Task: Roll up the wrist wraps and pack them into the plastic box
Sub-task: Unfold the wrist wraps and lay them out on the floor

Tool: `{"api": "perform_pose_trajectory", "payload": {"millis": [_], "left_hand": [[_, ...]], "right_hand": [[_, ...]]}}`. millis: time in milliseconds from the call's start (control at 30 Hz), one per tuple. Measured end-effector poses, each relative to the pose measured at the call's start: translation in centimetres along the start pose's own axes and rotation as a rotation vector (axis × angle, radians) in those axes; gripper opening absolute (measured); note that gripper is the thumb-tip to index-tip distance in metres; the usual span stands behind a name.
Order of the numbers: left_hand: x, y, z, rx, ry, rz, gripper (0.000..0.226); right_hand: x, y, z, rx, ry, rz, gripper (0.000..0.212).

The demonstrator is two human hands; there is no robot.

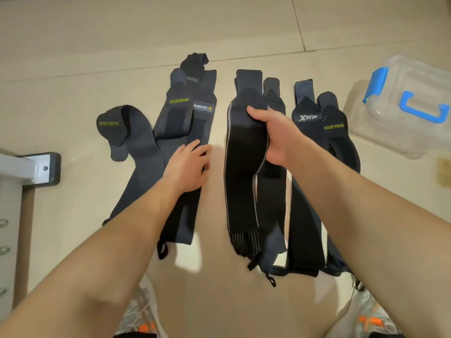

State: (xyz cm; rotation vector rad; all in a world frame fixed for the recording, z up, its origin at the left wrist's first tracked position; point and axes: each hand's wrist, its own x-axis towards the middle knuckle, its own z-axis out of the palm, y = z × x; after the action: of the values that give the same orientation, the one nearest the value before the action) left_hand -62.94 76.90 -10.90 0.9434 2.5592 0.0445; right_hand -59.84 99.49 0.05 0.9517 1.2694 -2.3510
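- Bare legs [231, 308] and grey sneakers with orange patches [139, 320] are seen at the bottom edge.
- Beige tiled floor [73, 45] is spread beneath everything.
- Dark elastic wrist wraps [307, 215] are laid unrolled in a row on it, lengthwise, some overlapping.
- Clear plastic box with blue handle and clasp [390, 132] is set on the floor at far right, lid on, just beside the rightmost wraps.
- One black wrist wrap with grey edge stripes [241, 167], mid-row, is gripped near its upper end by the right hand [273, 137], fingers curled round its edge.
- Left hand [188, 164] is rested on a wrap further left, fingers straight, nothing grasped.
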Motion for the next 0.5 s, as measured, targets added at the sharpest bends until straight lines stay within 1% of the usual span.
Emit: {"api": "perform_pose_trajectory", "payload": {"millis": [33,67,100,133,167,200,233,267,300,367,400,433,467,500], "left_hand": [[-0.7,1.0,-0.5,-0.235,0.035,-0.102,0.026],[-1.3,2.6,-1.3,-0.592,0.017,-0.217,0.029],[-1.8,4.2,-1.9,-0.971,-0.055,-0.289,0.035],[-2.2,5.5,-2.1,-1.252,-0.122,-0.329,0.041],[-2.7,6.7,-2.4,-1.425,-0.169,-0.351,0.043],[-3.3,7.7,-2.2,-1.537,-0.197,-0.375,0.039],[-3.9,8.4,-1.9,-1.619,-0.214,-0.402,0.032],[-4.7,8.9,-1.6,-1.665,-0.226,-0.447,0.033],[-5.3,9.2,-1.2,-1.699,-0.230,-0.499,0.048],[-6.5,9.4,-0.1,-1.798,-0.283,-0.591,0.091],[-6.8,9.3,0.3,-1.833,-0.310,-0.628,0.104],[-7.3,9.2,0.4,-1.801,-0.318,-0.635,0.107],[-7.6,9.0,0.7,-1.691,-0.323,-0.606,0.096],[-7.9,8.8,1.1,-1.559,-0.336,-0.547,0.072]], "right_hand": [[-0.1,-0.3,0.3,0.007,0.005,-0.004,0.027],[-0.2,-0.6,0.6,0.014,0.014,-0.009,0.028],[-0.4,-0.9,0.8,0.019,0.023,-0.018,0.029],[-0.5,-1.2,0.9,0.025,0.031,-0.031,0.029],[-0.7,-1.4,1.1,0.037,0.035,-0.045,0.028],[-0.8,-1.6,1.1,0.054,0.041,-0.062,0.028],[-0.9,-1.7,1.1,0.074,0.051,-0.078,0.028],[-1.0,-2.0,1.2,0.092,0.059,-0.092,0.029],[-0.9,-2.2,1.2,0.100,0.069,-0.107,0.031],[-0.7,-2.5,1.1,0.078,0.103,-0.136,0.032],[-0.5,-2.6,1.2,0.049,0.127,-0.143,0.031],[-0.3,-2.7,1.2,0.019,0.148,-0.145,0.030],[0.0,-2.6,1.2,-0.005,0.163,-0.140,0.028],[0.4,-2.5,1.3,-0.026,0.176,-0.133,0.025]]}}
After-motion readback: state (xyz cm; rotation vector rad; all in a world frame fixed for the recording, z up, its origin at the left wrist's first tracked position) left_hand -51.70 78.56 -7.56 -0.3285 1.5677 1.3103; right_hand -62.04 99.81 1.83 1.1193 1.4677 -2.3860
